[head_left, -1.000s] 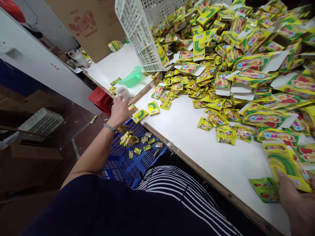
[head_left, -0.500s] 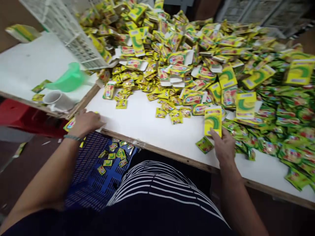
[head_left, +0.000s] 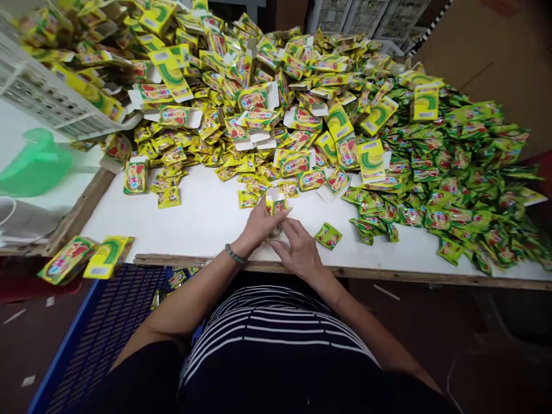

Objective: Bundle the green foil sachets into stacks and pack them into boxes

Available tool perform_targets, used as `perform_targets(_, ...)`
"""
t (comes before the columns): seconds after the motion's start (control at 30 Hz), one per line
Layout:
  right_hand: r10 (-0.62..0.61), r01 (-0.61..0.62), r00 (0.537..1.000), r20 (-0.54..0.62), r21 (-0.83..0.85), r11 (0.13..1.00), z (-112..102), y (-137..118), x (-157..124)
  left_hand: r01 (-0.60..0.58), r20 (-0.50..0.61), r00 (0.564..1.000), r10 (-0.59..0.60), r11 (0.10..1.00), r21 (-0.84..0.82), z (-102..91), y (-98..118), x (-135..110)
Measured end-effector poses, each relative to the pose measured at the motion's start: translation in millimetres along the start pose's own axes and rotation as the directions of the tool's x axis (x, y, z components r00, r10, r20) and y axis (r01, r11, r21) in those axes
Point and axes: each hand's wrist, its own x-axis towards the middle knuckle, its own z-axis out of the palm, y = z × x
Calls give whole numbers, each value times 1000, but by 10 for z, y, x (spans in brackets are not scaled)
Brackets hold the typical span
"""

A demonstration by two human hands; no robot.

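Note:
At the front of the white table (head_left: 198, 224), a small yellow-and-green carton (head_left: 276, 200) stands between my hands with its white top flap raised. My left hand (head_left: 257, 223) is closed around its left side. My right hand (head_left: 299, 250) pinches at its lower right, where the fingers hide much of the carton. A green sachet (head_left: 328, 236) lies just right of my right hand. Beyond the hands are yellow sachets (head_left: 248, 199), and behind them a heap of cartons (head_left: 256, 98), many with open flaps.
Green sachets (head_left: 448, 201) are piled on the right. Two cartons lie at the left edge, one of them showing a green curve (head_left: 107, 257). A white crate (head_left: 64, 103), green scoop (head_left: 37, 164) and white mug (head_left: 26, 221) stand left. Below is a blue basket (head_left: 112, 316).
My left hand has left the cartons at the table's left edge and come to the middle. My right hand has brought the carton leftward to meet it. The view has swung right.

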Motion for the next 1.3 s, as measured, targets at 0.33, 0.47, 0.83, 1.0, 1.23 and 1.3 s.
perform_targets(0.33,279,-345,927,-251,-279,896,-520,1022,-276,145,118,984,-137,988,-61,-571,-31,209)
perform_targets(0.47,384,-390,919,-90,-56,919,-369,833,10,57,170,982,-86,985,166,-713,-44,222)
perform_targets(0.83,143,-228,954,265,323,919,-75,468,996,35,256,965,-54,996,80,-736,-162,155)
perform_targets(1.0,98,-195,921,376,230,953,-3,461,987,-5,263,964,-46,982,190,-740,-214,168)
perform_targets(1.23,118,-233,958,262,462,856,62,527,967,135,207,968,-142,990,46,-724,-161,182)
perform_targets(1.3,192,-214,977,95,385,898,56,594,999,183,133,975,-180,983,-13,-739,-139,180)
